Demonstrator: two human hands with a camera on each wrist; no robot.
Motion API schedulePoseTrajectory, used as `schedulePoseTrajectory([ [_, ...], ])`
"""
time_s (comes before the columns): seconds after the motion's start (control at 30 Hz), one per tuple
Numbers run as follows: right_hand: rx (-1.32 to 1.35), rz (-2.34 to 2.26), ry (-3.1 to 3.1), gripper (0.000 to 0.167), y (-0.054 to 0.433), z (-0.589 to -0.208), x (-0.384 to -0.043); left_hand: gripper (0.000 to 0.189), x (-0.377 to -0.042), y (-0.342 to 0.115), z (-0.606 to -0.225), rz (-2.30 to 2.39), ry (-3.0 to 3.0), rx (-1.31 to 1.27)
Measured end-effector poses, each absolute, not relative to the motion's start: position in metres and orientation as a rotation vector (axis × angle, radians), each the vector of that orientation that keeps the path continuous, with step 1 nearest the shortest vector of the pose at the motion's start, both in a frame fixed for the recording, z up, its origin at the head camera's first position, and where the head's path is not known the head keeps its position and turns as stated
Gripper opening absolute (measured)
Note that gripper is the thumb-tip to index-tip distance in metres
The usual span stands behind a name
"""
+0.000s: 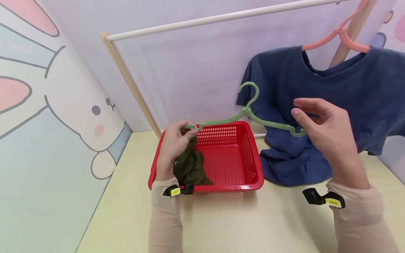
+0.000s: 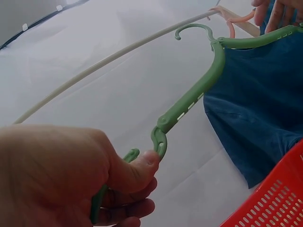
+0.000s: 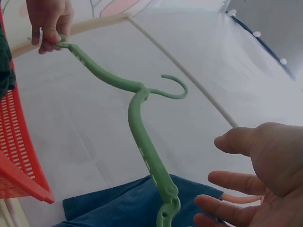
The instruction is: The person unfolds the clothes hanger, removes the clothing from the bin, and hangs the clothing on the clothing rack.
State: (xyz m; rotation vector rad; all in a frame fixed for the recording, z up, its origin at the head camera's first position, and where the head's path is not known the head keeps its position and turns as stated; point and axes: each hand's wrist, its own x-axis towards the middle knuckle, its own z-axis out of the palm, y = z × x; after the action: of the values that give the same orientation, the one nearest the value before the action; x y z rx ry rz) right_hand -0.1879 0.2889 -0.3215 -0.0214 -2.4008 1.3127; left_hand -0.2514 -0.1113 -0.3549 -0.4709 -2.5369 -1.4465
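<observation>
Bunny art fills the wall (image 1: 47, 196) on our left, next to the yellowish tabletop (image 1: 227, 225). We pinch one end of a green hanger (image 1: 246, 111) with our left hand (image 1: 174, 146). It is up in the air by the red basket (image 1: 221, 188), near the tabletop's back edge. Our right hand (image 1: 333, 130) has nothing in it, its fingers loose near the hanger's other end. We see dark green cloth (image 1: 191, 165) in the basket and a blue shirt (image 1: 345, 98) toward the back right corner.
</observation>
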Motion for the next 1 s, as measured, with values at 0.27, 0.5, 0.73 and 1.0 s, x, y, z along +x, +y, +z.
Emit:
schedulePoseTrajectory([
  [0.27,0.194,1.364,-2.441,0.037,0.275,-0.322,-0.187,0.005,-0.252,-0.092,-0.357,-1.368,-2.552,-0.638],
  [0.5,0.227,1.396,-2.561,0.033,0.265,-0.323,-0.188,0.006,-0.249,-0.075,-0.359,-1.36,-2.576,-0.704],
  [0.73,0.164,1.372,-2.604,0.034,0.264,-0.322,-0.186,0.006,-0.248,-0.068,-0.359,-1.377,-2.603,-0.726],
  [1.0,0.125,1.369,-2.606,0.035,0.265,-0.322,-0.184,0.004,-0.247,-0.065,-0.359,-1.401,-2.609,-0.722],
])
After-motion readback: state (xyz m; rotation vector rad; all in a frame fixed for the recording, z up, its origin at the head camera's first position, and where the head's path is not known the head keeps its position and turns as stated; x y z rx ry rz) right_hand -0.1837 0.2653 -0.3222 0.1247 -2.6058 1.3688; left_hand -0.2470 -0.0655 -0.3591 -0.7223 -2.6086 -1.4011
